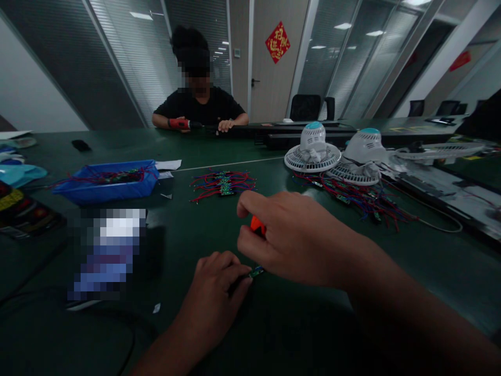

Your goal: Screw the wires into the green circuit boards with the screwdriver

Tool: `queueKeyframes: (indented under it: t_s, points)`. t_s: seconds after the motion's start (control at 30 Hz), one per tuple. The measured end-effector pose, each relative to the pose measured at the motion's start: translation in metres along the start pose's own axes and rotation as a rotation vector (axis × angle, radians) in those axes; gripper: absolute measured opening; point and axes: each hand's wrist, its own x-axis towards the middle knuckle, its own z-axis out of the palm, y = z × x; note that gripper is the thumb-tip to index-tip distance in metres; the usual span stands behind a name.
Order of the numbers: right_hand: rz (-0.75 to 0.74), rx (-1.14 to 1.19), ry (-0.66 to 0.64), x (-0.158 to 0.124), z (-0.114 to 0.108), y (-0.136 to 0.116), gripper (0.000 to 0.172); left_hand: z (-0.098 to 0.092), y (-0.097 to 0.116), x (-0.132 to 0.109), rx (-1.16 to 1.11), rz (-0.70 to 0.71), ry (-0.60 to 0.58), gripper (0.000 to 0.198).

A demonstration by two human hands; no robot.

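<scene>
My left hand (223, 284) is pinching one end of a small green circuit board (257, 271) against the dark green table. Just above and to the right, my right hand (289, 235) is closed around an orange and black handle (257, 224). Its working end is hidden behind my fingers, so I cannot make out the kind of tool. Beyond my hands lies a row of green circuit boards (226, 183) with red and blue wires spread to both sides.
A blue tray (105, 193) of wired boards stands left, behind a propped, blurred screen (109, 250). White fans (313, 151) and a heap of wired boards (352, 196) lie right. Across the table a person (199, 104) holds a red power tool (179, 124) beside long black bars.
</scene>
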Motion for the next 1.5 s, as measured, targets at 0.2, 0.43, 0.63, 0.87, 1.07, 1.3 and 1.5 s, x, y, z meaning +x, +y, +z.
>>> queueKeyframes:
  t_s: [0.2, 0.43, 0.63, 0.87, 1.07, 1.3, 1.5]
  points:
    - [0.055, -0.014, -0.011, 0.0023, -0.0016, -0.0021, 0.040, 0.0013, -0.0004, 0.0002, -0.009, 0.016, 0.026, 0.019]
    - [0.038, -0.046, 0.017, 0.0052, 0.0026, -0.0004, 0.022, 0.0018, -0.0002, -0.0002, -0.001, 0.003, 0.016, 0.019]
    - [0.027, -0.033, 0.013, 0.0039, 0.0047, 0.0015, 0.023, 0.0021, -0.0008, 0.0006, -0.004, -0.002, 0.007, 0.019]
    - [0.012, -0.006, 0.013, 0.0012, 0.0052, 0.0030, 0.025, 0.0026, -0.0019, -0.0002, -0.011, 0.002, 0.007, 0.020]
    - [-0.003, 0.003, 0.007, 0.0003, 0.0041, 0.0030, 0.024, 0.0025, -0.0019, -0.0009, 0.001, 0.001, 0.014, 0.019]
    - [0.032, -0.034, 0.025, 0.0011, -0.0001, 0.0002, 0.034, 0.0017, -0.0012, -0.0009, 0.003, 0.012, 0.014, 0.018]
    - [0.025, -0.071, 0.032, 0.0025, 0.0015, 0.0011, 0.028, 0.0025, -0.0009, -0.0012, -0.003, 0.012, 0.019, 0.021]
